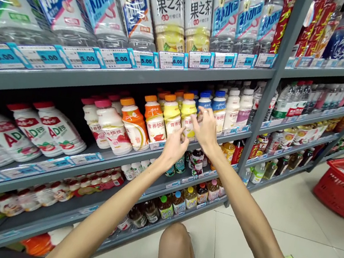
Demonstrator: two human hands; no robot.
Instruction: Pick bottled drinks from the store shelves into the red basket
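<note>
My left hand [175, 147] is at the front of the middle shelf, by the lower part of a yellow-and-white drink bottle [172, 112] with an orange cap. Its fingers are loosely bent, thumb and forefinger apart, with nothing visible between them. My right hand [207, 129] reaches between a second yellow bottle [189, 106] and a blue-capped bottle [205, 101], fingers curved and spread. Whether its fingertips touch either bottle I cannot tell. Left of my hands stand an orange-labelled bottle [154, 120] and a tilted orange-and-white bottle [134, 123].
Above runs a shelf edge [128, 75] with price tags and large drink bottles [166, 12]. White red-capped bottles [58, 129] stand at left. Lower shelves hold small bottles [165, 207]. A red basket [340, 193] sits on the tiled floor at right. My bent knee [175, 250] is below.
</note>
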